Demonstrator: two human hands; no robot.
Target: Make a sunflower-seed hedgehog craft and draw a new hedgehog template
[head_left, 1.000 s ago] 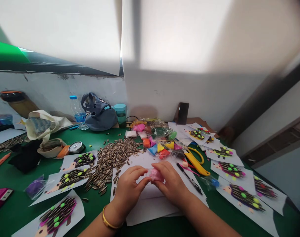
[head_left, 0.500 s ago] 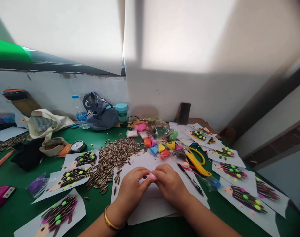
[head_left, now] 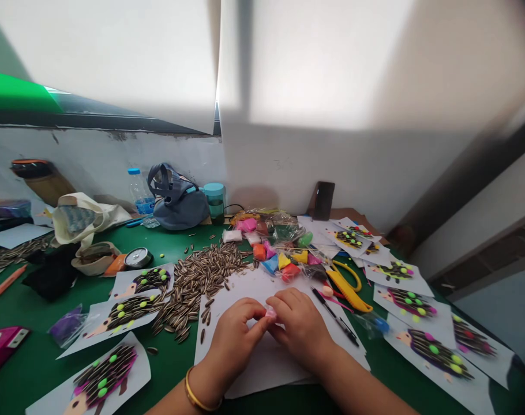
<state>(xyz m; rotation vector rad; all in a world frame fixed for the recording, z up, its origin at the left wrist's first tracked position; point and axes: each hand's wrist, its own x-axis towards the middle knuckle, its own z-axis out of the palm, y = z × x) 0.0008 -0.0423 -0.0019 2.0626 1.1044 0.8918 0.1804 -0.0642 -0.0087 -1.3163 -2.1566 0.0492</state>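
A small lump of pale pink modelling clay (head_left: 270,313) is pinched between the fingers of both hands, partly hidden by them. My left hand (head_left: 236,329), with a gold bangle at the wrist, grips it with thumb and forefinger. From the other side my right hand (head_left: 300,328) has its fingers closed on the same lump. Both hands are over white sheets of paper (head_left: 262,369). A black pen (head_left: 336,317) lies on the paper to the right, close to a peach-coloured clay ball (head_left: 327,291).
Sunflower seeds (head_left: 202,276) lie heaped on the left. Bagged coloured clay (head_left: 284,262) sits beyond the paper, with yellow scissors (head_left: 349,288) to its right. Hedgehog pictures (head_left: 435,351) made with seeds line both sides. A phone (head_left: 323,200) leans on the wall.
The hands are slightly lower in view and their fingers have shifted around the pink clay, which shows a little farther right. The camera view has shifted slightly.
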